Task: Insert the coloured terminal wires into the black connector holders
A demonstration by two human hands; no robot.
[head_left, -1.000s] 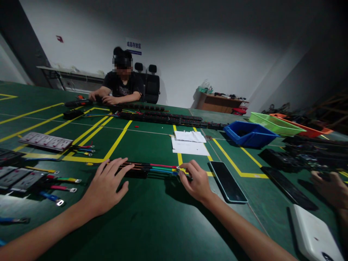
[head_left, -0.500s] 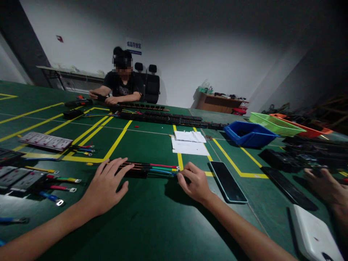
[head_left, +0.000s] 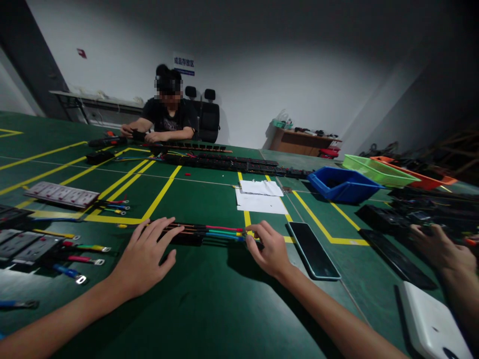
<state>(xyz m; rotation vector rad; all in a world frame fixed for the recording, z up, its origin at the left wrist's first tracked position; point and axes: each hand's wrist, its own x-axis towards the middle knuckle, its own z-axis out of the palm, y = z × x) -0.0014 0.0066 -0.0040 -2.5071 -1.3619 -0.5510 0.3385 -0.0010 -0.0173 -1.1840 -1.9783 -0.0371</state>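
Note:
A narrow black strip [head_left: 189, 240] lies on the green table, with copper-coloured strips along it. Red, green, yellow and blue wires [head_left: 224, 232] run from its right end. My left hand [head_left: 147, 257] rests palm down over the strip's left part, fingers spread out and hiding some of it. At the wires' far end, my right hand [head_left: 268, 249] has its thumb and index finger closed round the wire ends; the fingertips partly cover the metal terminals there.
To the left lie socket strips [head_left: 41, 244] with lugged wires. A phone [head_left: 313, 251], white papers [head_left: 262, 203] and a blue bin [head_left: 342, 185] are right of centre. Another person's hand [head_left: 445, 252] works at far right, near a white device [head_left: 434, 319]. Someone sits across the table.
My right hand's index finger has moved left onto the wire ends, covering the terminals. My left hand stays put. The hand at far right has shifted slightly left.

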